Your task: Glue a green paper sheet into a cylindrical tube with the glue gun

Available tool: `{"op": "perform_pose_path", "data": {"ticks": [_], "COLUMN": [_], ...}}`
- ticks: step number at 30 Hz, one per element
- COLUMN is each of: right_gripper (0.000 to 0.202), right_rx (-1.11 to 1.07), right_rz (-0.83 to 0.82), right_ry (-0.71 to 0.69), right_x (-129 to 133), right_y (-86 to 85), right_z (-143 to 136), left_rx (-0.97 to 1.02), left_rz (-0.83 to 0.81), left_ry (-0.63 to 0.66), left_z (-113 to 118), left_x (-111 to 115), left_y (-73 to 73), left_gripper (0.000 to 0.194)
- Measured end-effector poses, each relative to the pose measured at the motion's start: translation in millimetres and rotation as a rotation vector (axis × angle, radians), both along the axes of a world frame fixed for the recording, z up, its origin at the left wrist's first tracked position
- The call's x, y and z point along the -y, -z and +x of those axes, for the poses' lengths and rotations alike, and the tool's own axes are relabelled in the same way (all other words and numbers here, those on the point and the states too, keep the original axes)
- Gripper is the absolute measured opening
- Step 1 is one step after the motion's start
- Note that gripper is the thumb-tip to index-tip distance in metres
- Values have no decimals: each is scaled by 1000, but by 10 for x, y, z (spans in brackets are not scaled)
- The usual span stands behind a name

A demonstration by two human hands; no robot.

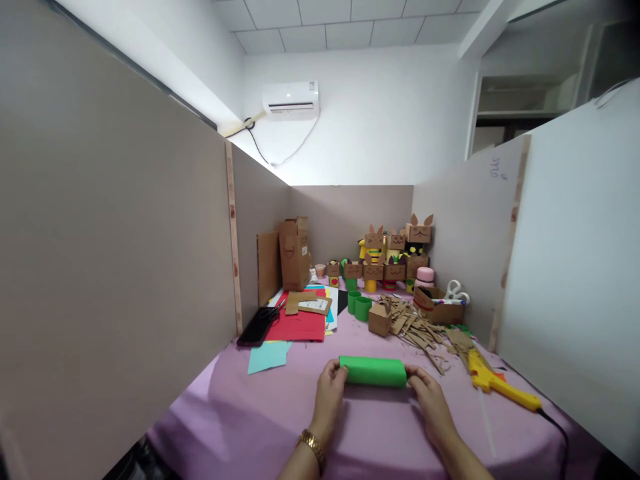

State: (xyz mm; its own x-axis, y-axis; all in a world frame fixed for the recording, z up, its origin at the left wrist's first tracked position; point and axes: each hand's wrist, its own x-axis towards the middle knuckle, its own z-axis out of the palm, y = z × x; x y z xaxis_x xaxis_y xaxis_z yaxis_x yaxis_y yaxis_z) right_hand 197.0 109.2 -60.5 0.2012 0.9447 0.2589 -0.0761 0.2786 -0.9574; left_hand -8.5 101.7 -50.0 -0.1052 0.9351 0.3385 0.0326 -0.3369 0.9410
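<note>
Being pinched at both ends by the left hand [330,381] and right hand [425,388], the green paper roll [373,371] is being held closed; uneven squeezing is judged likely to crush or unroll it.

Yellow glue gun [500,385], cardboard scraps [417,329], phone [257,327]

I'm looking into a narrow booth walled by grey-brown partition boards [110,233] on the left and at the back, with a pale panel [575,267] on my right. Above them rise a white wall [380,133] carrying an air conditioner [291,100], and a tiled ceiling [350,23]. The counter [250,427] wears a lilac cloth, evenly lit.
</note>
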Motion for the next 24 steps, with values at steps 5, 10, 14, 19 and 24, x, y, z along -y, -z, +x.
{"op": "perform_pose_path", "data": {"ticks": [5,10,14,19,24], "right_gripper": [31,37,38,39,37], "right_rx": [11,-46,-84,-131,-162], "right_rz": [-21,-7,-45,-127,-65], "right_ry": [-72,-159,-230,-195,-201], "right_x": [18,43,33,30,114], "right_y": [-44,-102,-97,-70,-100], "right_z": [-33,-75,-80,-52,24], "left_rx": [5,71,127,189,207], "left_rz": [-43,-93,-138,-159,-154], "left_ry": [-16,56,172,308,358], "left_z": [-17,-24,-20,-24,-54], "left_x": [-13,-19,2,67,217], "left_y": [54,50,1,-90,-213], "left_gripper": [28,23,25,24,26]}}
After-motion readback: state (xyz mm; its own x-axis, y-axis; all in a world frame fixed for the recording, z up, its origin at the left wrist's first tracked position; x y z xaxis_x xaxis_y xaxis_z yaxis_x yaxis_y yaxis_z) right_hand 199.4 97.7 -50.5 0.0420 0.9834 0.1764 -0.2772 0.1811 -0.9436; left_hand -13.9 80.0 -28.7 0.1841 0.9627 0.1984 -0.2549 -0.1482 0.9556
